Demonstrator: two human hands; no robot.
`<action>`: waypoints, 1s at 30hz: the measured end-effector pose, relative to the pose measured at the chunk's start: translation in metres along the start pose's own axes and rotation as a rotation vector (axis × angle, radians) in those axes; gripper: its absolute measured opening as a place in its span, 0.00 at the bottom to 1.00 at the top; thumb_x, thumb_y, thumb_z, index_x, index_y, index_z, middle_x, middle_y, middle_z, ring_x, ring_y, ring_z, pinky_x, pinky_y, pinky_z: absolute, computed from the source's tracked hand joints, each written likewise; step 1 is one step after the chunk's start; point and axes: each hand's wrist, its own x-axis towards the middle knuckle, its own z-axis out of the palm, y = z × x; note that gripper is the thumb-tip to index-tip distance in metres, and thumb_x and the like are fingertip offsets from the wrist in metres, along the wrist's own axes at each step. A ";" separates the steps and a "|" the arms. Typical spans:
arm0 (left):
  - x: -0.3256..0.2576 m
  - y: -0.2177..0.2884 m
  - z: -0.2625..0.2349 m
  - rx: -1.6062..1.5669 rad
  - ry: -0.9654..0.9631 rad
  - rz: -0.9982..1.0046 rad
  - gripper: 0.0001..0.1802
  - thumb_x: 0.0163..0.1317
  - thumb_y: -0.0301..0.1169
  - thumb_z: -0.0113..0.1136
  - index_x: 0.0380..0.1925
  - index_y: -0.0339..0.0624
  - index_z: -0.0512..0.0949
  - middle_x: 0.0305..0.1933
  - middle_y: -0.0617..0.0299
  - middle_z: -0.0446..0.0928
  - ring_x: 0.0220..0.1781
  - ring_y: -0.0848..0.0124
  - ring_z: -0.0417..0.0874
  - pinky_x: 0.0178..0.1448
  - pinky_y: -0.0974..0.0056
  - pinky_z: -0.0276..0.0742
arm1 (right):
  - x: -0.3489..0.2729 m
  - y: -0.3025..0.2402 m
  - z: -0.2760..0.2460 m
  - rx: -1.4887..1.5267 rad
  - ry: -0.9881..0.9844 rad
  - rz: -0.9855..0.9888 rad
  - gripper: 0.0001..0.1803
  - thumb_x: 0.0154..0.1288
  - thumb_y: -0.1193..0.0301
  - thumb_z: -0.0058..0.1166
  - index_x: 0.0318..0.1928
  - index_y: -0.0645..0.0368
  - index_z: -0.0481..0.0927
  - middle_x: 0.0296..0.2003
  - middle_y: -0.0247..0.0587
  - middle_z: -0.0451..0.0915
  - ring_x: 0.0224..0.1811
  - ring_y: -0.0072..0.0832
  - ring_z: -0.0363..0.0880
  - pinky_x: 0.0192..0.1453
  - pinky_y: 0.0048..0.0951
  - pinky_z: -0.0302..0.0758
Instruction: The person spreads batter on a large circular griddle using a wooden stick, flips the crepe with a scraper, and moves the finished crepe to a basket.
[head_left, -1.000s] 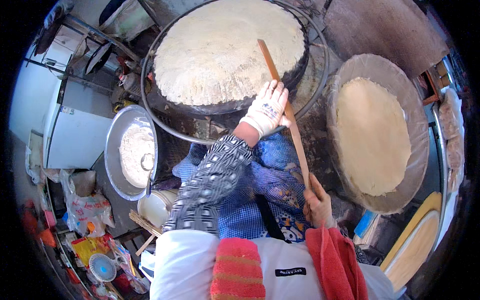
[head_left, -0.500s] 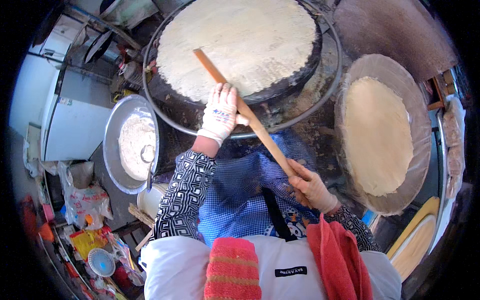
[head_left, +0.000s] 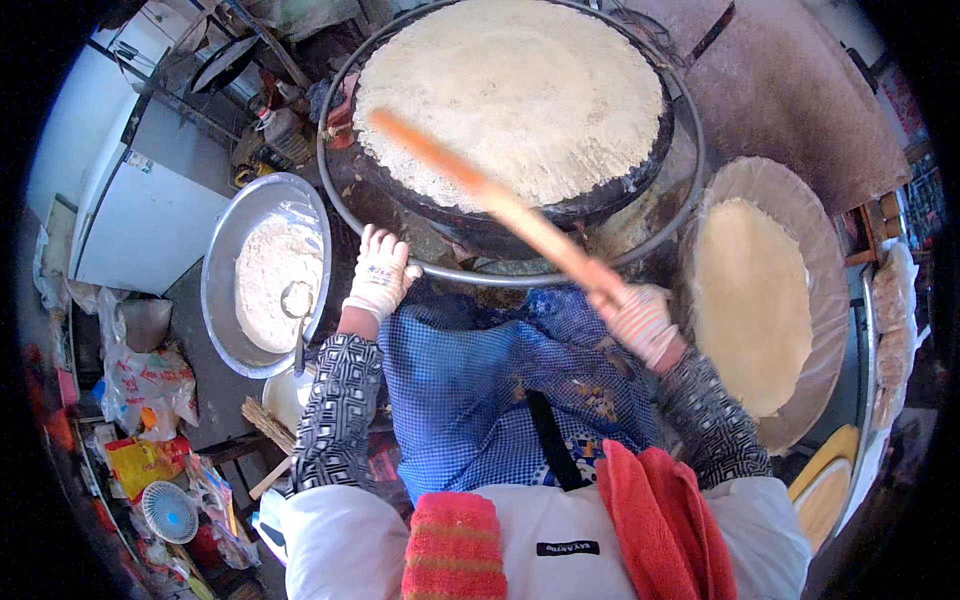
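Note:
My right hand, in a striped glove, grips the lower end of a long flat wooden spreader. The blade slants up to the left over the round griddle, blurred by motion. A wide pale sheet of batter covers most of the griddle's dark surface. My left hand, also gloved, is apart from the spreader. Its fingers are stretched out at the near left of the metal ring around the griddle; whether they press on it I cannot tell.
On the left stands a metal basin of pale flour or batter, a ladle inside. At the right, a plastic-lined round basket holds a thin pale flatbread. A brush lies below the basin. Bags clutter the far left.
My left hand has let go of the spreader and moved left to the ring. My right hand has moved up and right with the spreader. The whole view has shifted a little.

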 end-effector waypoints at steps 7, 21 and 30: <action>0.000 0.080 -0.014 -0.078 0.031 -0.089 0.22 0.52 0.46 0.63 0.37 0.40 0.74 0.41 0.51 0.74 0.54 0.51 0.73 0.73 0.45 0.55 | 0.028 0.075 -0.067 0.535 0.350 0.705 0.25 0.70 0.68 0.55 0.67 0.50 0.70 0.31 0.34 0.81 0.29 0.22 0.76 0.31 0.28 0.76; 0.216 0.175 -0.073 -0.198 0.161 0.557 0.50 0.52 0.64 0.56 0.64 0.33 0.63 0.69 0.43 0.63 0.75 0.49 0.57 0.78 0.48 0.48 | -0.091 -0.074 -0.029 1.130 0.298 0.925 0.29 0.69 0.71 0.54 0.70 0.54 0.66 0.35 0.29 0.79 0.19 0.13 0.68 0.21 0.20 0.67; 0.255 0.100 -0.051 0.016 -0.166 0.236 0.52 0.43 0.63 0.64 0.60 0.33 0.68 0.67 0.43 0.65 0.75 0.46 0.56 0.78 0.49 0.50 | 0.003 -0.046 -0.030 1.584 -0.140 0.768 0.34 0.70 0.56 0.55 0.72 0.48 0.61 0.13 0.25 0.65 0.11 0.16 0.61 0.15 0.21 0.60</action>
